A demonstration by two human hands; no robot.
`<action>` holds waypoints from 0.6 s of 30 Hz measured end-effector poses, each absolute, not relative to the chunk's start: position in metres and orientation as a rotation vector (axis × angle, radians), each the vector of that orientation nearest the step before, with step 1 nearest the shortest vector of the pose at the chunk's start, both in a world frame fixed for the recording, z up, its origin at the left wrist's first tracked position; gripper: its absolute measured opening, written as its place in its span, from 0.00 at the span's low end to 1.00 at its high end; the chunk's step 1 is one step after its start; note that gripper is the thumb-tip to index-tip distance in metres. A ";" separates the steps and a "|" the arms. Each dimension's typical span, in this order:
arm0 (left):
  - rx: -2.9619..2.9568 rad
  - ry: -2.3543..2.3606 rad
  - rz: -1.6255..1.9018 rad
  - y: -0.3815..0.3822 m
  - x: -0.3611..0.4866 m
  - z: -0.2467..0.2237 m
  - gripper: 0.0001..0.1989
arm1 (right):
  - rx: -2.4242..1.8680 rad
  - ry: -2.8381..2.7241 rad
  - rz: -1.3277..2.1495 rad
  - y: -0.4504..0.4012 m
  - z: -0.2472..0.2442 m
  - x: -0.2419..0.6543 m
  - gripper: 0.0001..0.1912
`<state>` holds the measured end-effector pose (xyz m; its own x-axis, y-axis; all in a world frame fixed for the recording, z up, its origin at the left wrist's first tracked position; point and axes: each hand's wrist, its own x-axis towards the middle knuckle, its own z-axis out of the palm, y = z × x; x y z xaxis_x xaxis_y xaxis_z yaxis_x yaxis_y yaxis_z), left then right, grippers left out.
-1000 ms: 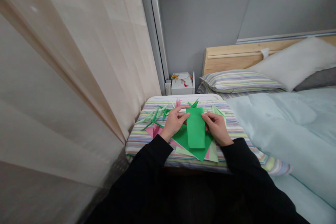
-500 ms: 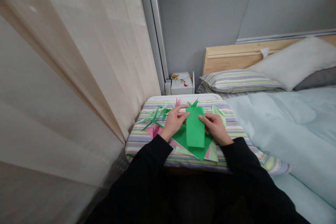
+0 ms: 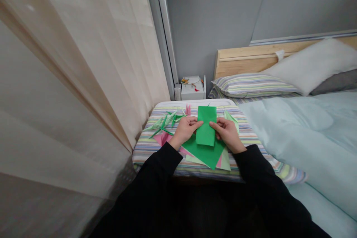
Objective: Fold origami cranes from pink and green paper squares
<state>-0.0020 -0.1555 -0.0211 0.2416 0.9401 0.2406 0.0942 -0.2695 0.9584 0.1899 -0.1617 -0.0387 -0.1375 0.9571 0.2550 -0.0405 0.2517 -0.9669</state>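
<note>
A bright green sheet of origami paper [image 3: 206,134], folded into a tall rectangle, is held upright between both hands. My left hand [image 3: 186,129] pinches its left edge with the thumb in front. On the right edge, my right hand [image 3: 227,133] grips it the same way. Below lies a darker green square sheet [image 3: 208,156], turned cornerwise over pink and pale green sheets [image 3: 226,161]. Left of my hands are several folded green paper cranes [image 3: 164,124] and a pink folded piece [image 3: 162,138]. Another pink crane [image 3: 188,109] stands behind my left hand.
A striped cloth [image 3: 145,148] covers the small table. Right of my hand lies a pale green folded paper [image 3: 231,119]. A beige curtain [image 3: 83,63] hangs close on the left; the bed with a pale blue quilt [image 3: 301,130] is at right. Behind stands a white cabinet [image 3: 192,91].
The folded green paper has risen a little, uncovering more of the sheet beneath and hiding the green crane behind it. Both hands now grip it nearer its middle.
</note>
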 end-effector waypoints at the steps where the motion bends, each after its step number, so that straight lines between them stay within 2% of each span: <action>1: 1.574 1.002 1.205 -0.155 -0.002 -0.021 0.23 | -0.933 -1.432 1.187 -0.163 -0.038 0.189 0.21; 4: 1.532 1.025 1.292 -0.153 -0.002 -0.022 0.23 | -0.968 -1.481 1.277 -0.165 -0.035 0.188 0.21; 8: 1.526 1.042 1.306 -0.154 -0.001 -0.022 0.22 | -0.986 -1.450 1.221 -0.164 -0.036 0.188 0.23; 18: 1.526 1.013 1.151 -0.156 -0.001 -0.022 0.20 | -1.004 -1.415 1.252 -0.165 -0.035 0.189 0.22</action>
